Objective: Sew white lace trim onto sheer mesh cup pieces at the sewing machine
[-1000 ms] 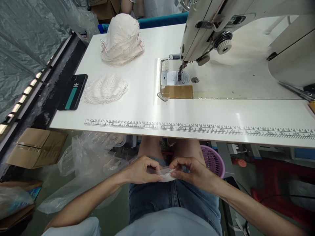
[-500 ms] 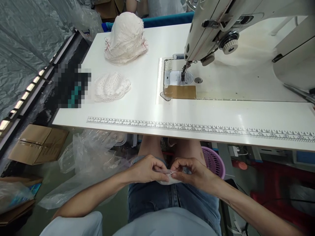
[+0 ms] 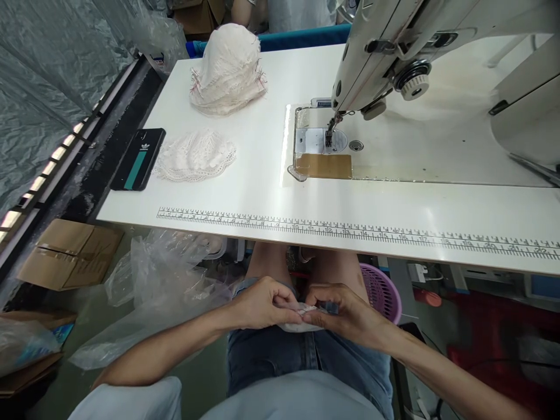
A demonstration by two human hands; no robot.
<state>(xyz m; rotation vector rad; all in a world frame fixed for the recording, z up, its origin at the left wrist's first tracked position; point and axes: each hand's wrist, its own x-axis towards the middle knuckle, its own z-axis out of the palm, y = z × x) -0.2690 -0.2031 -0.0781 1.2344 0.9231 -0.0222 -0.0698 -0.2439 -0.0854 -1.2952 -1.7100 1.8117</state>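
Over my lap, below the table's front edge, a small piece of white fabric point(image 3: 300, 326) is pinched between both hands. My left hand point(image 3: 269, 303) grips its left side with thumb and fingers. From the other side my right hand point(image 3: 339, 309) holds it, thumb and forefinger close to my left thumb. Most of the cloth is hidden by the fingers, so its shape cannot be made out. On the table lie a white lace piece point(image 3: 199, 154) with a scalloped edge and, behind it, a pile of stacked white fabric pieces point(image 3: 230, 70) with reddish threads.
A sewing machine point(image 3: 385, 64) stands on the white table point(image 3: 245, 198), which has a printed ruler point(image 3: 350, 230) along its front. A black phone point(image 3: 139, 159) rests at the left edge. Plastic bags point(image 3: 161, 291), a carton point(image 3: 70, 254) and a purple basket point(image 3: 382, 291) are below. Someone's arm point(image 3: 242, 11) shows behind.
My fingers have shifted slightly on the white fabric, with the right thumb closer to the left one. The view has moved a little; the things on the table stay put.
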